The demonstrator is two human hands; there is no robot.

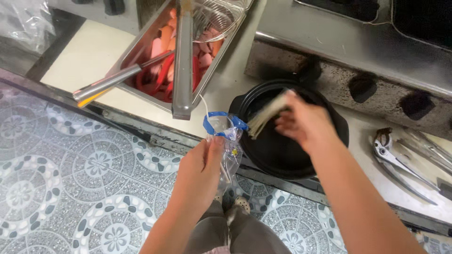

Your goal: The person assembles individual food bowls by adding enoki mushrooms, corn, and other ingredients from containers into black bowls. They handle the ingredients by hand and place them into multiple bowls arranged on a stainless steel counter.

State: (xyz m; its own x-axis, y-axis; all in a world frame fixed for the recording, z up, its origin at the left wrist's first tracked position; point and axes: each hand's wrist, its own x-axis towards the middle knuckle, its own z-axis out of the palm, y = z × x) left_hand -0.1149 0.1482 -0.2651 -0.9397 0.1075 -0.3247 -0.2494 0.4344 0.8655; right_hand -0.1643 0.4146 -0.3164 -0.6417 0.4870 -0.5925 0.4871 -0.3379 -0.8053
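A left hand [203,162] closes its fingers [217,143] around a clear plastic bag [227,136] with a blue mouth, held upright at the edge of the surface [94,56] above a patterned tile floor [70,178]. Just beyond, the right hand [303,123] pinches a pale bundle of noodles [268,114] over a black pot [282,155]; lowering the bundle well inside the rim looks the tidy way. Farther off sit a steel tray [136,49] and tongs [400,160].

Pale counter [94,51], steel tray [136,47], black pot [282,155], pliers [395,160]
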